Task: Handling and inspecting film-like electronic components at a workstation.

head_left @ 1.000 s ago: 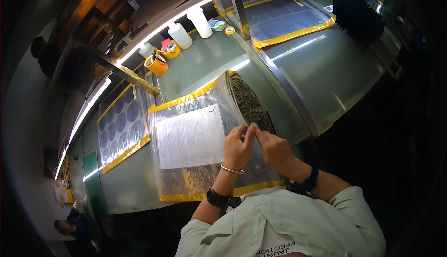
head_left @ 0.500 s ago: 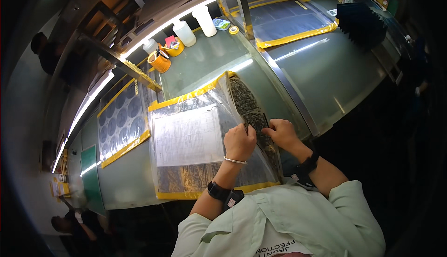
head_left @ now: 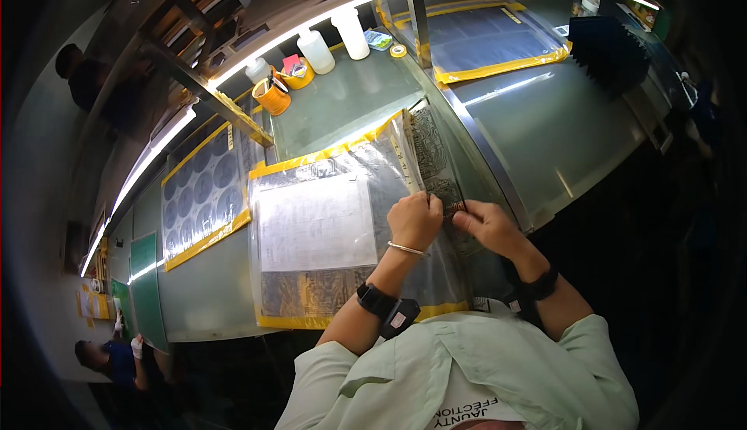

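Seen from above, over a long grey-green bench under strip lights.

At the back edge: two white plastic bottles, standing upright side by side; two orange cups, the nearer orange cup holding what look like tools, the farther orange cup holding something pink. Contents of the bottles not discernible. Just right of the bottles, one small roll of yellow tape.

On the bench, three yellow-edged clear mats: one at the left with rows of dark round discs under it, too many and too small to count surely; one at the far right corner, dark beneath; one in the middle, near the front edge, the middle mat, with one white paper sheet under its clear cover.

Along the right side of the middle mat, one long thin patterned film strip, dark with fine tracery, running from the back toward the front edge.

Left hand curled, knuckles up, fingertips pressed down on the near end of the strip, a thin bracelet and a black wrist strap on that forearm. Right hand just beside it, fingers bent, pinching the same end of the strip between thumb and fingertips, a black band at the wrist. Both forearms rising from the lower edge, pale green sleeves rolled back.

At the far lower left, another person in blue.
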Available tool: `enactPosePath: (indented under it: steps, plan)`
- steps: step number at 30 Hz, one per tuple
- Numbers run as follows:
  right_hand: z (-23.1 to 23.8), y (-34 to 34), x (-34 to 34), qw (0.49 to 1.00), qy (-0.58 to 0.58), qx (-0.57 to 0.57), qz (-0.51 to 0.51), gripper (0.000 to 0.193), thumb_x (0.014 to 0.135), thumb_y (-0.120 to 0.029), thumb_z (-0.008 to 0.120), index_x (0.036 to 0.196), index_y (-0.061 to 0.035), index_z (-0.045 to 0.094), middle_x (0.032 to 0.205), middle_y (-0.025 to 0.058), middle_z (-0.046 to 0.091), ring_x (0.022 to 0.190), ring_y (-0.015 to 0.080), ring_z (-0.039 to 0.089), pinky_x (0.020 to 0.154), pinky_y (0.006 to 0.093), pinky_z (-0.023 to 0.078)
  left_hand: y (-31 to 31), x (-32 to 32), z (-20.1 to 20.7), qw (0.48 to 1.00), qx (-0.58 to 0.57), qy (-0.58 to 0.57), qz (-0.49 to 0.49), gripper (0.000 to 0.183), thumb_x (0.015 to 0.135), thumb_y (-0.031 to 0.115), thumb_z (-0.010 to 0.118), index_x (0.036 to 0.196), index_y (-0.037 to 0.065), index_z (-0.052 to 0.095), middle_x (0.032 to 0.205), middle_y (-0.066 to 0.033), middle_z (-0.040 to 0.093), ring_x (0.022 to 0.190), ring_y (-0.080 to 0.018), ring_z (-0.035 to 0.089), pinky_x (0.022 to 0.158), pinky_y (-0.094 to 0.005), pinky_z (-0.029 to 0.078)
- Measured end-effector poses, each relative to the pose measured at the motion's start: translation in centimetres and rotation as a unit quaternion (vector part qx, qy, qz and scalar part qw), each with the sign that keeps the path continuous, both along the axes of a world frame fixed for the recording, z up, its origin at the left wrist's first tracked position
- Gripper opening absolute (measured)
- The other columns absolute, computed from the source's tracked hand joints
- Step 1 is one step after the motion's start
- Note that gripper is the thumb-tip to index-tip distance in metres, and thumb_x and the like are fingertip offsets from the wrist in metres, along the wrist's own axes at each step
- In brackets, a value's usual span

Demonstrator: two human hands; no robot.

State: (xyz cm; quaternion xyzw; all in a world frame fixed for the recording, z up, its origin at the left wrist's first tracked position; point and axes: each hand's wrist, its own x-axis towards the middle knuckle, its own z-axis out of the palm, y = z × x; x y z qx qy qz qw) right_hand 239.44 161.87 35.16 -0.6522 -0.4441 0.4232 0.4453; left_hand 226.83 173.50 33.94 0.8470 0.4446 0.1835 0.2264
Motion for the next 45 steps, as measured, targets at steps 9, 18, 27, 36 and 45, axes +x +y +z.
enactPosePath:
  steps: [9,18,27,36,45]
  plan:
    - [-4.5,0.5,0.1,0.954,0.298,-0.033,0.010,0.038,0.085,-0.012,0.061,0.120,0.0006,0.050,0.101,0.0032,0.059,0.088,0.0071,0.054,0.076,0.0218,0.045,0.1,1.4,-0.4,0.996,-0.042,-0.062,-0.046,0.042,0.089,0.029,0.043,0.064,0.001,0.062,0.068,-0.0211,0.061,0.067,-0.0408,0.059,0.065,-0.0489,0.046]
    - [-6.6,1.1,-0.7,0.974,0.211,0.027,-0.077,0.038,0.075,-0.012,0.067,0.109,0.0023,0.057,0.093,0.0048,0.062,0.078,0.0118,0.056,0.069,0.0253,0.047,-0.3,1.2,-0.9,0.995,0.056,-0.062,-0.048,0.030,0.082,0.022,0.051,0.061,0.004,0.061,0.061,-0.0176,0.059,0.057,-0.0365,0.059,0.056,-0.0456,0.047]
    - [2.7,-10.5,15.9,0.973,0.020,-0.032,-0.228,0.053,0.075,-0.005,0.063,0.126,0.0027,0.049,0.119,0.0108,0.056,0.109,0.0227,0.051,0.097,0.0318,0.036,1.3,1.0,-2.6,0.993,0.089,0.045,-0.058,0.022,0.078,0.022,0.056,0.064,0.005,0.061,0.065,-0.0145,0.063,0.059,-0.0308,0.063,0.054,-0.0397,0.051]
    - [12.7,-21.1,23.7,0.952,-0.048,0.013,-0.304,0.032,0.084,-0.005,0.053,0.115,0.0053,0.053,0.098,0.0107,0.063,0.084,0.0197,0.062,0.079,0.0282,0.049,2.7,4.0,-4.1,0.996,0.080,-0.013,-0.041,0.027,0.080,0.021,0.052,0.062,0.003,0.062,0.063,-0.0180,0.062,0.059,-0.0349,0.061,0.057,-0.0445,0.049]
    - [17.9,-26.6,19.7,0.885,-0.121,-0.030,-0.449,0.035,0.085,-0.017,0.061,0.114,0.0007,0.055,0.098,0.0053,0.061,0.085,0.0143,0.058,0.077,0.0266,0.045,3.6,5.2,-7.4,0.993,0.104,0.048,-0.044,0.021,0.080,0.022,0.056,0.073,0.004,0.064,0.076,-0.0141,0.063,0.066,-0.0325,0.064,0.059,-0.0425,0.051]
